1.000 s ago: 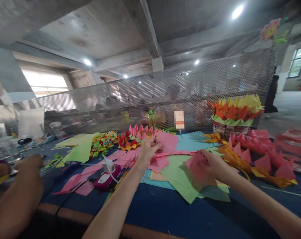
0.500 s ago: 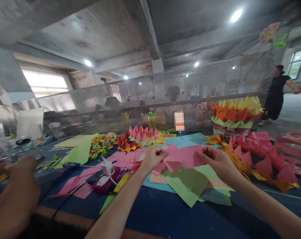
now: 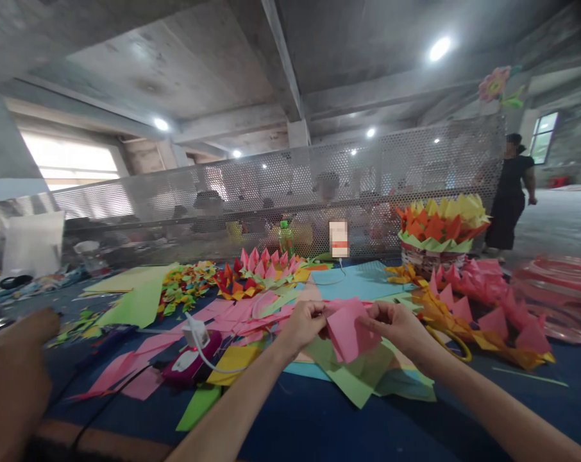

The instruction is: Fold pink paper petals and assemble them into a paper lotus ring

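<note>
A pink paper piece [image 3: 347, 330] is held up between my two hands at the middle of the table. My left hand [image 3: 306, 324] pinches its left edge, and my right hand [image 3: 391, 324] grips its right side with thumb and fingers. The paper looks bent or folded, with one part hanging down. Green sheets [image 3: 355, 378] lie beneath it on the blue table cover. More pink paper pieces [image 3: 235, 314] are spread to the left of my left hand.
A purple power strip [image 3: 192, 362] with a white plug and cable is at the left. Folded pink points [image 3: 463, 305] and a basket [image 3: 432, 253] with paper petals stand right. Another person's hand [image 3: 18, 359] is at far left. A metal mesh panel [image 3: 271, 186] rises behind.
The pink paper, stretched out flat between my hands before, is now bent together and hangs lower. My hands have come closer together. The person at the right has turned and lowered an arm.
</note>
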The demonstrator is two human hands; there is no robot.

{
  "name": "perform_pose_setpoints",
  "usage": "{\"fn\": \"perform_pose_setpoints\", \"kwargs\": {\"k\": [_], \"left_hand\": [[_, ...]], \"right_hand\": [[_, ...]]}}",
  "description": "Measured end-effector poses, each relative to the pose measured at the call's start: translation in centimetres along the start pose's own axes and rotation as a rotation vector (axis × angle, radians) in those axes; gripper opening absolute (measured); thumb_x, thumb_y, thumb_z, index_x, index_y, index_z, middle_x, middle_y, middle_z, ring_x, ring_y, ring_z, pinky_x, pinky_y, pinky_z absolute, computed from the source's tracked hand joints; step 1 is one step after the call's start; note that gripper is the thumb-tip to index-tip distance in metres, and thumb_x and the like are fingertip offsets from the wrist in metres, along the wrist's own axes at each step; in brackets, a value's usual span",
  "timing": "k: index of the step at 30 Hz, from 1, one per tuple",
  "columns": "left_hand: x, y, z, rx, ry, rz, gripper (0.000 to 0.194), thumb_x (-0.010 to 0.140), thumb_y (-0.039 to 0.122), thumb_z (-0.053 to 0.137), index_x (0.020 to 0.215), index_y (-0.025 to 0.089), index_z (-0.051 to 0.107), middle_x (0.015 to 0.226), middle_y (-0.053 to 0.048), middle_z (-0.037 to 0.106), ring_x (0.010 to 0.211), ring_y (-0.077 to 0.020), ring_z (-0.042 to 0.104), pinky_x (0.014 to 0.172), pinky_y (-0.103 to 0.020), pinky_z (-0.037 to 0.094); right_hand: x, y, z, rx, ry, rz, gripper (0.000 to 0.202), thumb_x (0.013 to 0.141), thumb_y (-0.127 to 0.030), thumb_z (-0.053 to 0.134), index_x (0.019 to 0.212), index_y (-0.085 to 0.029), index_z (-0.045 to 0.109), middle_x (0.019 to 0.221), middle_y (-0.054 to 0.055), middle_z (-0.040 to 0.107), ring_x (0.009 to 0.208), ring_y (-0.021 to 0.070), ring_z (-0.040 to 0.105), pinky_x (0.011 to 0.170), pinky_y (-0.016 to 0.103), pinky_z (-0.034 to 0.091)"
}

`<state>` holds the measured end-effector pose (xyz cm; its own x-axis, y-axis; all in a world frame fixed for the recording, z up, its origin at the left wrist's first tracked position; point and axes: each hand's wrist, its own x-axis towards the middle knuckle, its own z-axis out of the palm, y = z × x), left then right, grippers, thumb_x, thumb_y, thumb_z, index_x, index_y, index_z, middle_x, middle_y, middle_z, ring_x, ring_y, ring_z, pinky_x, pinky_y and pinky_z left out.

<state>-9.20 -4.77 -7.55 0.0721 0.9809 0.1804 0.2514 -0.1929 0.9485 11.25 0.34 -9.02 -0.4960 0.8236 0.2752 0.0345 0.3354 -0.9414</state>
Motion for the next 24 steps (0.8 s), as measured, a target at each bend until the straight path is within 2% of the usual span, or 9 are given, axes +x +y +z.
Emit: {"fn": "perform_pose_setpoints", "kwargs": {"k": [7,11,15,17,21,24], "left_hand": [[-0.3,0.8,0.5,-0.059,0.012,-0.03,0.044,0.07,0.055,0.061,0.073,0.011,0.068,0.059,-0.001,0.058,0.047,-0.0082,0.051,0.048,-0.02,0.043],[-0.4,0.9,0.7,-0.168,0.023,-0.094,0.049,0.068,0.059,0.06,0.07,0.01,0.065,0.059,-0.003,0.061,0.051,-0.0122,0.058,0.054,-0.025,0.049],[-0.6,1.2,0.8,-0.283,0.032,-0.155,0.053,0.072,0.062,0.055,0.08,0.01,0.063,0.067,-0.008,0.065,0.058,-0.0162,0.063,0.062,-0.031,0.053],[-0.8,1.5,0.9,-0.293,0.004,-0.16,0.052,0.071,0.06,0.057,0.081,0.01,0.063,0.069,-0.008,0.066,0.061,-0.0158,0.063,0.064,-0.03,0.053],[-1.1,1.8,1.1,-0.259,-0.082,-0.144,0.041,0.061,0.048,0.073,0.074,0.011,0.063,0.071,-0.004,0.065,0.062,-0.0115,0.062,0.065,-0.024,0.052],[-1.1,1.8,1.3,-0.266,-0.098,-0.167,0.038,0.06,0.045,0.074,0.076,0.011,0.064,0.07,-0.003,0.066,0.062,-0.0109,0.062,0.065,-0.023,0.051]], "right_hand": [[0.0,0.4,0.3,-0.002,0.061,-0.01,0.035,0.071,-0.046,0.066,0.061,-0.017,0.047,0.056,-0.004,0.046,0.051,0.0081,0.039,0.049,0.022,0.03],[0.1,0.9,0.3,0.03,0.097,0.02,0.033,0.069,-0.044,0.068,0.064,-0.017,0.051,0.058,-0.003,0.05,0.052,0.009,0.043,0.049,0.023,0.032],[0.0,0.7,0.3,0.106,0.142,0.021,0.032,0.068,-0.043,0.069,0.065,-0.017,0.051,0.058,-0.003,0.052,0.053,0.0092,0.045,0.05,0.023,0.034],[0.0,0.3,0.3,0.117,0.171,0.018,0.032,0.067,-0.042,0.07,0.063,-0.017,0.05,0.057,-0.003,0.05,0.052,0.0088,0.043,0.05,0.023,0.033],[-0.2,-0.2,0.5,0.116,0.231,0.016,0.032,0.065,-0.04,0.072,0.063,-0.018,0.049,0.057,-0.004,0.048,0.052,0.0084,0.041,0.05,0.023,0.03],[-0.3,-0.4,0.6,0.147,0.245,0.036,0.032,0.065,-0.041,0.072,0.063,-0.018,0.05,0.057,-0.005,0.048,0.052,0.008,0.04,0.05,0.023,0.028]]}}
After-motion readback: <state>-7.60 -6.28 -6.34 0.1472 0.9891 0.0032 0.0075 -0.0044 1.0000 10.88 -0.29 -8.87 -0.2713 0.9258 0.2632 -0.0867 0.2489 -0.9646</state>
